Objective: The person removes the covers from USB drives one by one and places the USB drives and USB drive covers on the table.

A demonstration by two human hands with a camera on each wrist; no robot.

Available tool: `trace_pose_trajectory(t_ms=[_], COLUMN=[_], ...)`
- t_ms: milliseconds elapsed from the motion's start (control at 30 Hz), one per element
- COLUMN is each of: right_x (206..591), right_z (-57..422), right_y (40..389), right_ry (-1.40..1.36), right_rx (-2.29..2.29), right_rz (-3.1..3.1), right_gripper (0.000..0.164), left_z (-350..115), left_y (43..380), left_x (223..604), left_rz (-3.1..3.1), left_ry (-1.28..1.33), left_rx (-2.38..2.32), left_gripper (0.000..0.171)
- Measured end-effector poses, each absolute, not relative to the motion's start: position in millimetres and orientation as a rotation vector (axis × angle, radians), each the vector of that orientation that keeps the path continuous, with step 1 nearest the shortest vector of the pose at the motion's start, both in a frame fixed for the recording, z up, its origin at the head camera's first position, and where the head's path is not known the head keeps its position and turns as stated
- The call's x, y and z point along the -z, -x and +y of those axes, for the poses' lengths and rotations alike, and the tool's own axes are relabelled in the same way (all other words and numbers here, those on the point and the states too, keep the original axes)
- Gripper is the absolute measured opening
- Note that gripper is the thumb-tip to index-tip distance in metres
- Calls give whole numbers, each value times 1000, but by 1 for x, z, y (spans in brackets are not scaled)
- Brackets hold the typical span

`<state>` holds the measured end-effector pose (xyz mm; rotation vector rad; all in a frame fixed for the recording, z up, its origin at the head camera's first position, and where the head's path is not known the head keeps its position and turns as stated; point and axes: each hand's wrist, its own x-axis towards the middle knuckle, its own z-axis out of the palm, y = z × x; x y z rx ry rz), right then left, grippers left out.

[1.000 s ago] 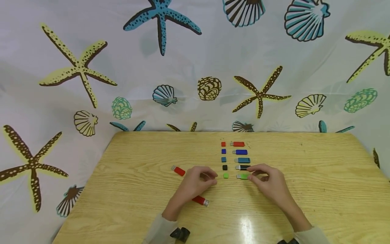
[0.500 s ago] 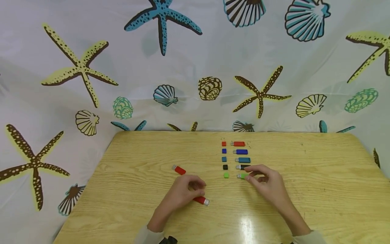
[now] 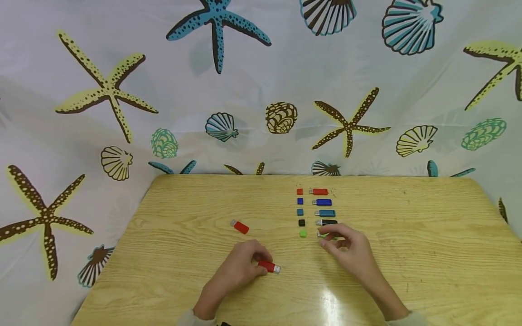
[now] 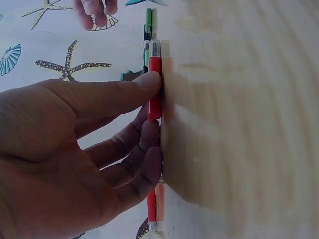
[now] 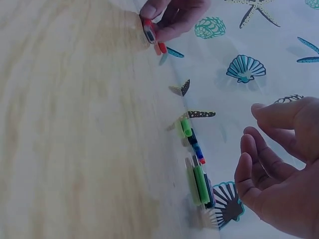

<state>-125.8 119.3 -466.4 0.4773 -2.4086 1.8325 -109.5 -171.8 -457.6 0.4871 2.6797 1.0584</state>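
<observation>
In the head view my left hand [image 3: 238, 267] pinches the near red USB stick [image 3: 267, 266], its bare metal plug pointing right. The left wrist view has the thumb on one side of this red stick [image 4: 155, 89] and curled fingers at its lower end, right at the table. My right hand [image 3: 351, 250] hovers over the near end of a column of USB sticks, fingers loosely bent with a gap between thumb and fingertips. Partly hidden beneath it lies a green USB stick [image 5: 201, 184], apart from the fingers in the right wrist view. Its green cap [image 3: 303, 234] lies to the left.
Another red USB stick [image 3: 240, 227] lies alone on the wooden table [image 3: 183, 203]. Red [image 3: 320, 192], blue [image 3: 324, 202], teal [image 3: 327, 213] and black [image 3: 328, 222] sticks form a column, matching caps beside them. A patterned cloth [image 3: 253, 90] hangs behind.
My left hand has moved down and left from beside the caps to the near red USB stick and taken hold of it. My right hand has come off the green stick, shifting slightly left.
</observation>
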Motion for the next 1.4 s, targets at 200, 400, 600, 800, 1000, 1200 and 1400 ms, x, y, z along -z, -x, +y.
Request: trace_pose_trajectory(t_ms=[200,400,600,800,1000,1200,1400], right_x=[469,471,471,468,467,468,466], right_z=[111,104,102,100,102,110,118], right_y=[121,118,115,114,116,120,122], right_ry=[-513,-580,-605,-579,-518,-520,-500], right_rx=[-1871,-1937,-2011,-2027,-2014,-2017,-2051], right_rz=[-2390,-2338,-2311,-2339,-2345,-2313,-2310], right_gripper=[24,23,23,24,21,21,19], left_z=[-169,-159,-140,-122,-107,-96,-87], left_y=[109,110,112,116,120,125,130], left_x=[457,454,449,447,445,444,446], left_rz=[2694,2678,2664,2654,2678,2630,2551], left_ry=[-519,-507,-464,-495,-502,-493,-469], left_rx=[-1039,-1141,-1268,-1414,-1502,-1539,-1559], left_gripper=[15,15,16,15,17,16,10])
